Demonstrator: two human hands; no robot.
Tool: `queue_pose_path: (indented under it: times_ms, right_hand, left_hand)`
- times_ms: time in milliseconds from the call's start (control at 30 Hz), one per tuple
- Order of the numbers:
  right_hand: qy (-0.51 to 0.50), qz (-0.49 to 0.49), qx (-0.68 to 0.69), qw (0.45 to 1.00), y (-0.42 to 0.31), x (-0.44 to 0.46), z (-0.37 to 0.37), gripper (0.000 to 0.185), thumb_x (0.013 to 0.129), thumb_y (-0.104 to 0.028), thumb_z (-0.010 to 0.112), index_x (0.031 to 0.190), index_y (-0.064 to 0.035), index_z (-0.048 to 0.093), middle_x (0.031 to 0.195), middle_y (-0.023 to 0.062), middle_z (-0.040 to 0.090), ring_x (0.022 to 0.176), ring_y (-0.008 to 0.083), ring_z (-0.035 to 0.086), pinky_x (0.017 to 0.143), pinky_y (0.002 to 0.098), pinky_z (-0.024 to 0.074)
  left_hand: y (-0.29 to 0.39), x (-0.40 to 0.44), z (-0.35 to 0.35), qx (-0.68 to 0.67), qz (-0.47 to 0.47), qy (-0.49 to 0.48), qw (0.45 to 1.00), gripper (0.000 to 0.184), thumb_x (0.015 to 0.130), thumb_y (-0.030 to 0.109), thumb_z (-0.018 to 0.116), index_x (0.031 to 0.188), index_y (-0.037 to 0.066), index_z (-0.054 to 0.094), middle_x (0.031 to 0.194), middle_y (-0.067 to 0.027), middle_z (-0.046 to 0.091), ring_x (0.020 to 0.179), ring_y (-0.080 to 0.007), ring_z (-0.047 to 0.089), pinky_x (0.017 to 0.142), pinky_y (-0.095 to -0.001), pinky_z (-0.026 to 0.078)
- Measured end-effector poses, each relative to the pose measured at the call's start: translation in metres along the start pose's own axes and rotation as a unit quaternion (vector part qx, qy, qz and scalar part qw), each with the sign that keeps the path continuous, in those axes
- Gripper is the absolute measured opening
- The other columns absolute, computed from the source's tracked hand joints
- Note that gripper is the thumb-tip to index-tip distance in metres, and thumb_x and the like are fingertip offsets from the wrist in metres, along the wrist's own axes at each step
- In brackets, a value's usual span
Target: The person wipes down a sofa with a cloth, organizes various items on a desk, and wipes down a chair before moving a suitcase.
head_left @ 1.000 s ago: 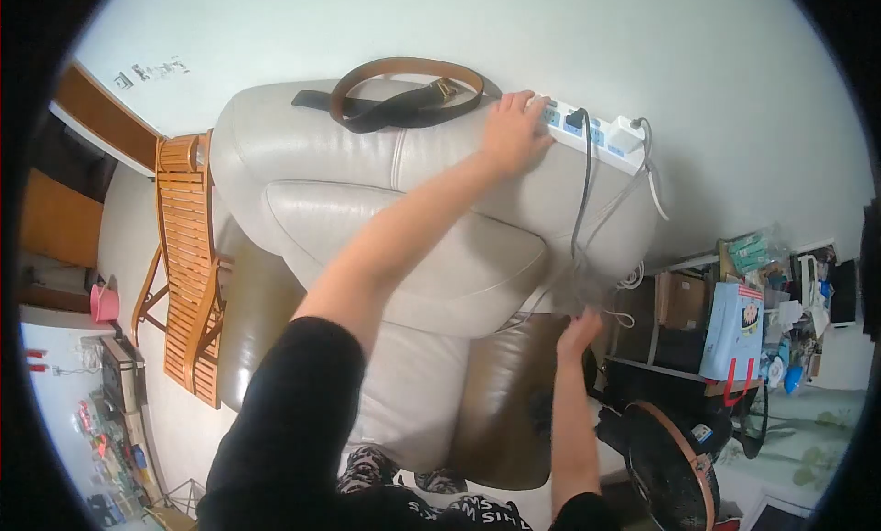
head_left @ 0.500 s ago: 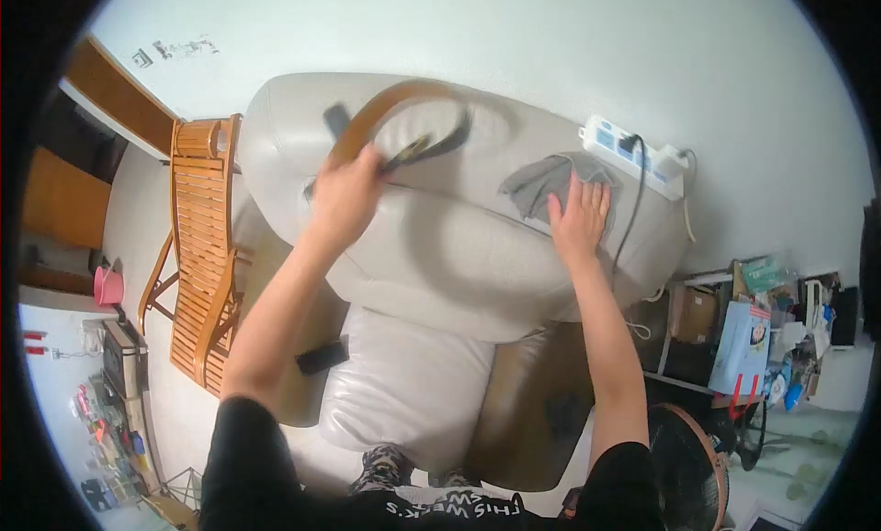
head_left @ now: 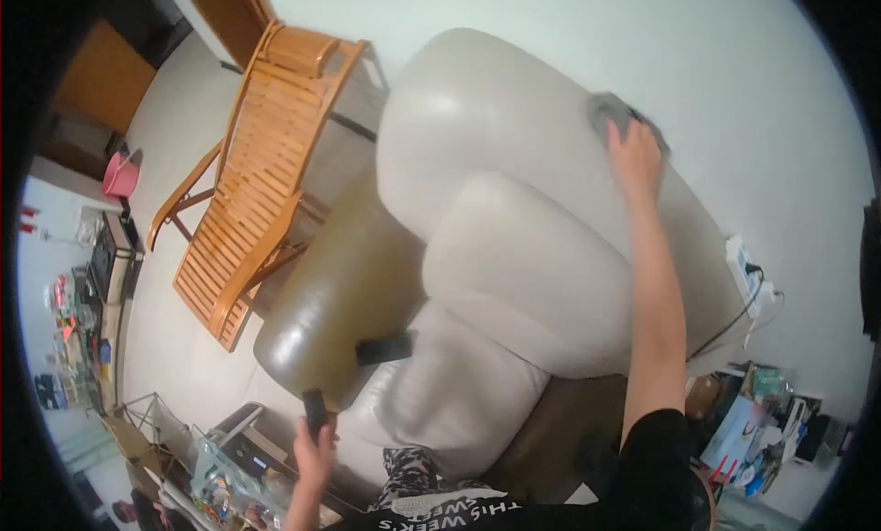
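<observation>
Pressing grey cloth (head_left: pixel 610 111) on leather sofa (head_left: pixel 496 109), top edge nr. wall (head_left: pixel 734 118): R hand (head_left: pixel 637 166), thumb splayed. L hand (head_left: pixel 314 455): fingers round blk. item (head_left: pixel 314 406), type unclear. Cloth mid-edge; amt. done/left unclear.

There are two hands (head_left: pixel 635 164), one cloth (head_left: pixel 609 112), one bucket (head_left: pixel 120 176)
</observation>
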State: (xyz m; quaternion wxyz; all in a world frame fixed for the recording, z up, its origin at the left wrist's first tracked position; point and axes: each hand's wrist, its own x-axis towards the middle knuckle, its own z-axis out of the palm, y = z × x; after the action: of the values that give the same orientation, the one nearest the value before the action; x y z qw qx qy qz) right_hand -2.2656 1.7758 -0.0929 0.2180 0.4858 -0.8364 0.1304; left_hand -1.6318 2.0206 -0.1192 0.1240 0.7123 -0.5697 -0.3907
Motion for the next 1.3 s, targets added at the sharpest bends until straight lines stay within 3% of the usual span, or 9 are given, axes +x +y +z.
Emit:
queue_pose_path:
  times_ms: [167,267,500,700,767,833,967,1033,1300]
  right_hand:
    - [-0.096,-0.059,0.096,0.989,-0.180,0.084,0.033,0.065,0.088,-0.056,0.042,0.125,-0.0037,0.054,0.126,0.0164,0.054,0.118,0.0330,0.049,0.098,0.0454,0.0373]
    - [-0.122,-0.073,0.068,0.987,-0.253,0.108,0.052,0.064,0.088,-0.054,0.041,0.130,-0.0071,0.051,0.132,0.0155,0.050,0.122,0.0324,0.045,0.102,0.0471,0.0341]
    - [-0.160,-0.216,0.041,0.962,-0.285,0.123,0.073,0.044,0.088,-0.041,0.040,0.124,-0.0247,0.059,0.130,0.0103,0.053,0.122,0.0300,0.046,0.101,0.0558,0.0301]
    - [-0.204,-0.486,-0.167,0.833,-0.356,-0.028,0.070,0.033,0.087,-0.030,0.046,0.101,-0.0130,0.071,0.123,0.0063,0.058,0.120,0.0289,0.046,0.110,0.0545,0.0167]
    - [-0.031,-0.538,-0.104,0.836,-0.334,-0.110,0.157,0.034,0.089,-0.028,0.047,0.113,-0.0143,0.067,0.129,0.0074,0.052,0.123,0.0286,0.041,0.113,0.0479,0.0178]
    - [-0.099,-0.578,0.000,0.810,-0.300,-0.154,0.169,0.042,0.090,-0.027,0.047,0.131,-0.0167,0.053,0.128,0.0070,0.050,0.125,0.0272,0.038,0.113,0.0432,0.0189]
    - [-0.201,-0.526,-0.012,0.826,-0.271,-0.125,0.124,0.053,0.090,-0.026,0.048,0.142,-0.0201,0.039,0.120,0.0040,0.053,0.121,0.0251,0.041,0.113,0.0440,0.0193]
    - [-0.073,-0.457,0.012,0.886,-0.251,-0.103,0.078,0.053,0.091,-0.024,0.048,0.143,-0.0214,0.037,0.114,0.0020,0.055,0.115,0.0218,0.045,0.111,0.0449,0.0208]
    - [-0.101,-0.161,0.075,0.979,-0.115,-0.161,-0.009,0.056,0.086,-0.026,0.055,0.139,-0.0153,0.040,0.115,0.0059,0.058,0.109,0.0270,0.052,0.105,0.0522,0.0279]
  left_hand:
    - [-0.084,-0.024,0.010,-0.004,-0.018,-0.010,1.000,0.020,0.083,0.006,0.061,0.096,0.000,0.048,0.078,-0.0226,0.059,0.073,-0.0416,0.060,0.061,-0.0411,0.047]
    - [-0.108,-0.041,0.018,-0.016,-0.026,0.030,0.999,0.024,0.090,0.012,0.059,0.100,-0.003,0.044,0.065,-0.0111,0.060,0.056,-0.0214,0.062,0.052,-0.0328,0.047]
    - [-0.117,-0.058,0.017,-0.064,-0.159,0.092,0.981,0.023,0.091,0.012,0.056,0.105,-0.003,0.045,0.080,-0.0151,0.061,0.064,-0.0243,0.059,0.061,-0.0352,0.047]
    - [-0.105,-0.047,0.020,-0.031,-0.078,0.052,0.995,0.025,0.090,0.014,0.057,0.106,-0.004,0.047,0.078,-0.0190,0.064,0.072,-0.0345,0.063,0.066,-0.0387,0.048]
    - [-0.095,-0.043,0.018,-0.028,-0.066,0.050,0.996,0.025,0.089,0.014,0.057,0.104,-0.003,0.047,0.075,-0.0175,0.063,0.069,-0.0325,0.064,0.063,-0.0378,0.048]
    - [-0.076,-0.041,0.019,-0.042,-0.047,0.060,0.996,0.023,0.089,0.014,0.058,0.099,-0.002,0.046,0.068,-0.0143,0.062,0.060,-0.0270,0.064,0.056,-0.0357,0.048]
    - [-0.083,-0.033,0.023,-0.082,-0.106,-0.017,0.991,0.020,0.090,0.014,0.058,0.096,0.000,0.045,0.070,-0.0158,0.063,0.063,-0.0287,0.064,0.058,-0.0373,0.048]
    - [-0.080,-0.020,0.027,-0.024,-0.049,-0.024,0.998,0.020,0.089,0.014,0.059,0.096,0.001,0.045,0.072,-0.0168,0.063,0.065,-0.0306,0.064,0.059,-0.0380,0.048]
    - [-0.056,-0.002,0.020,-0.017,-0.027,-0.113,0.993,0.020,0.089,0.015,0.059,0.098,0.001,0.048,0.080,-0.0203,0.063,0.075,-0.0370,0.063,0.064,-0.0409,0.047]
